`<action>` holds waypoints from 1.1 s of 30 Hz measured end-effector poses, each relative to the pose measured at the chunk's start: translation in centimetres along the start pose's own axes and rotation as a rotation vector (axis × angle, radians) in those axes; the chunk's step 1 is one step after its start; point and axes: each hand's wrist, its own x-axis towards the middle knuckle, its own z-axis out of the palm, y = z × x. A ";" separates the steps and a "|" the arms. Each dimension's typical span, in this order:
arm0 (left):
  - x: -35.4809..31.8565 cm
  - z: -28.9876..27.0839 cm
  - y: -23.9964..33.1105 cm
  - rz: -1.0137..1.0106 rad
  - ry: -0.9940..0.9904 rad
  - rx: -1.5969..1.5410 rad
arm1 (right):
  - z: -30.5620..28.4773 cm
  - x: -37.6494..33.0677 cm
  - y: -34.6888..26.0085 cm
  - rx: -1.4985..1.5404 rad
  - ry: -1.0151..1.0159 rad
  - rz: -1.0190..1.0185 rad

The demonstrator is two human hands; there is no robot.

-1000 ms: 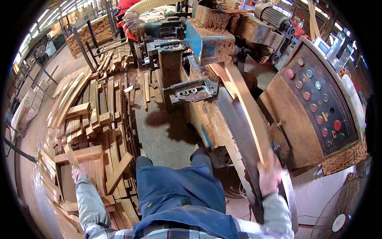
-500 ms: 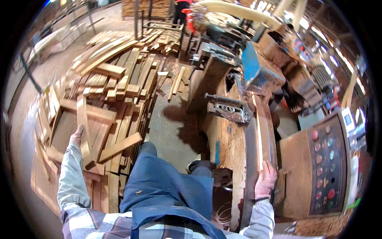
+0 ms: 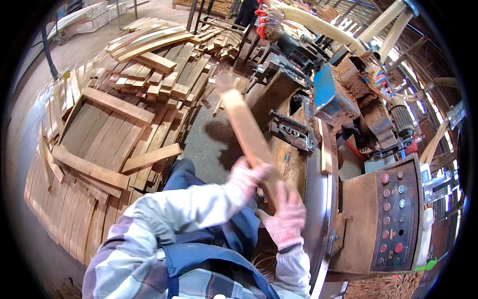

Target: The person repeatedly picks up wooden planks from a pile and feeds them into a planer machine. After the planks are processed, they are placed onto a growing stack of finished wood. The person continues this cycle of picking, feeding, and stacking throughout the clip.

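Observation:
Both my hands wear pale pinkish work gloves and are in front of me, holding one wooden board [image 3: 244,124] between the timber stack and the machine. The board slants up and away to the left, its far end slightly blurred. My left hand [image 3: 248,179] is closed around its lower part. My right hand [image 3: 287,217] closes on the near end, thumb on the left side and fingers on the right. Another narrow wooden strip [image 3: 325,152] lies on the metal machine bed [image 3: 312,199], its far part running under the machine head.
Stacked boards [image 3: 92,197] fill the left side, with loose pieces across the top. At right stands a control panel [image 3: 396,219] with several buttons. A metal clamp bracket [image 3: 291,130] and a blue guard [image 3: 328,89] sit ahead, below pale hoses [image 3: 323,25]. Sawdust covers machine parts.
My left hand has come from the stack to the middle, bringing a board. My right hand has left the strip on the bed and gripped this board. That strip has moved farther forward.

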 end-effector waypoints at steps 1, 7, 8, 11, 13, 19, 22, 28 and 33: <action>-1.5 2.7 -0.8 -0.034 -0.044 -0.022 | 0.1 -2.1 1.0 -0.008 -0.024 0.153; -3.2 3.8 -1.9 -0.112 -0.691 0.535 | -2.5 -18.4 7.8 0.052 -0.099 0.772; -2.2 2.2 -0.3 0.018 -0.599 0.793 | -1.6 -21.4 9.0 0.042 -0.134 0.825; 2.0 -4.4 0.2 0.092 -0.344 0.795 | -2.0 -26.7 9.3 -0.037 -0.037 0.921; 2.1 -10.0 6.9 0.099 -0.083 1.131 | 0.5 -25.5 10.6 -0.117 0.076 0.839; -0.1 -35.9 18.7 0.118 0.553 1.965 | 2.2 -11.8 13.9 0.066 0.357 0.925; -5.6 -39.3 23.4 -0.344 0.551 2.364 | 4.8 -4.4 17.3 0.211 0.558 0.780; -10.6 -49.2 24.0 -0.712 0.274 2.617 | 7.8 5.3 21.5 0.304 0.609 0.732; -12.3 -52.6 24.1 -0.515 0.253 2.619 | 6.8 -3.7 16.8 0.410 0.531 0.654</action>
